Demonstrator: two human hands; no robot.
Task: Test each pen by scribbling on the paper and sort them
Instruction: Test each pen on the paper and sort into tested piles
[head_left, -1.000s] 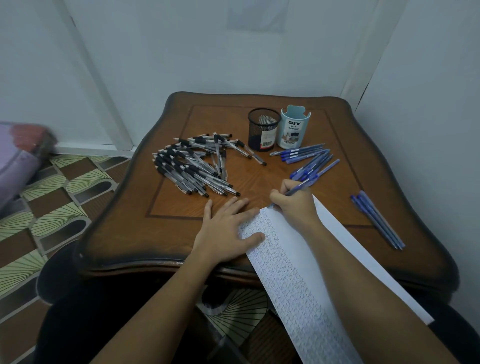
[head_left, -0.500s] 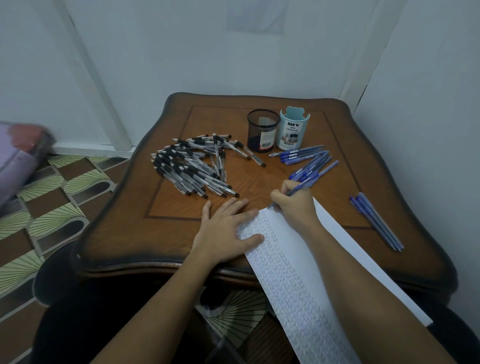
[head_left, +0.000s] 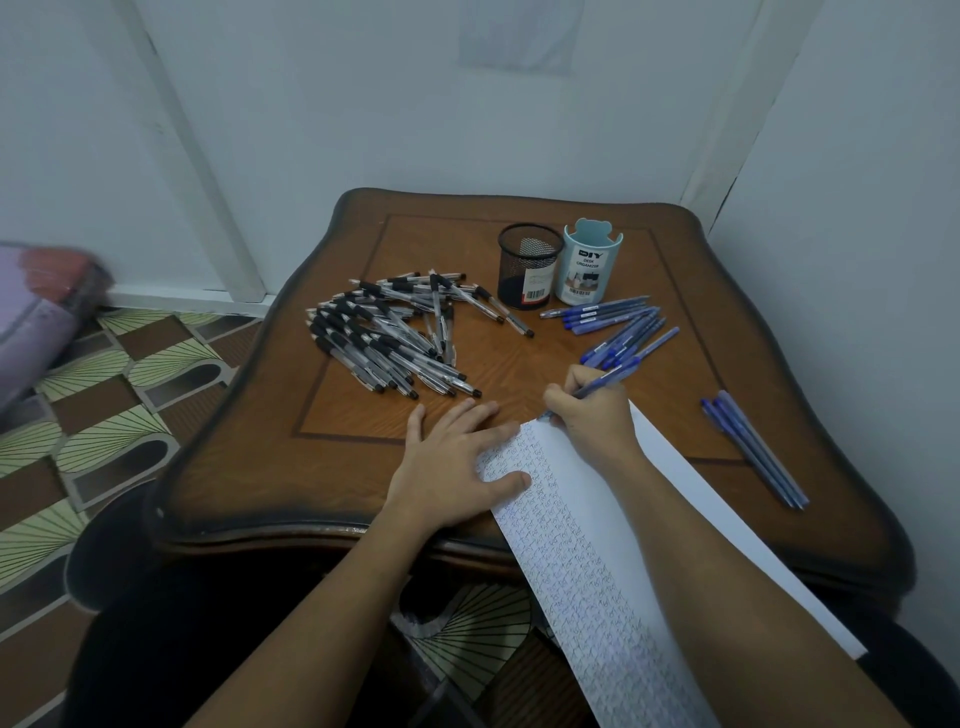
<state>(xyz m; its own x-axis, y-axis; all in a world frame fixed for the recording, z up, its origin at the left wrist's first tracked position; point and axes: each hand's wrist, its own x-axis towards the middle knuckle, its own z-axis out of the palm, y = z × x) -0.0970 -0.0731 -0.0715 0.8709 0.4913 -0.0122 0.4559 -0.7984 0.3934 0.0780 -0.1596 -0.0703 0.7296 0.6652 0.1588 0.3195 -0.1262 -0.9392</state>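
Blue pen (head_left: 605, 383) is gripped by the right hand (head_left: 592, 415), barrel slanted toward the blue pile (head_left: 626, 338); paper (head_left: 571, 525) is pinned by the flat left hand (head_left: 449, 465).

A dark brown wooden table with a scalloped rim (head_left: 234, 467) is standing in a corner, pale blue-grey walls (head_left: 337, 104) closing in behind and at right. A white slanting post (head_left: 208, 197) is running up the left wall. Green-and-brown fan-patterned flooring (head_left: 104, 415) is spreading leftward, where a blurred purple bundle (head_left: 31, 332) is lying. Dim light is falling evenly.
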